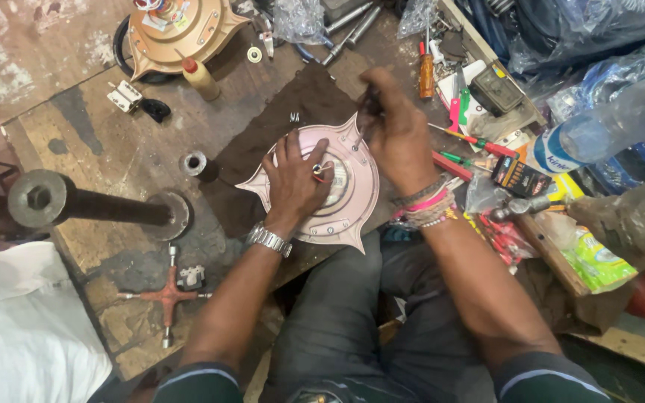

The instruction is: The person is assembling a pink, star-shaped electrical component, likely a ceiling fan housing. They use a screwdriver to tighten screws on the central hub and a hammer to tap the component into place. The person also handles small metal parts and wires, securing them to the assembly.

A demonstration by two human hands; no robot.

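A round pinkish metal fan-motor housing (352, 213) with pointed lugs lies on a dark cloth on the workbench, close to my lap. My left hand (294, 179) presses flat on its top, a ring on one finger and a metal watch at the wrist. My right hand (396, 134) is closed around a screwdriver (366, 113), whose tip touches the housing's upper rim. Bracelets circle my right wrist.
A second, bronze housing (181, 28) sits at the top with a small oil bottle (200, 77). A black iron stand (76, 203) and a cross wrench (167, 295) lie left. Screwdrivers (472, 140), a plastic bottle (606, 127), boxes and bags crowd the right.
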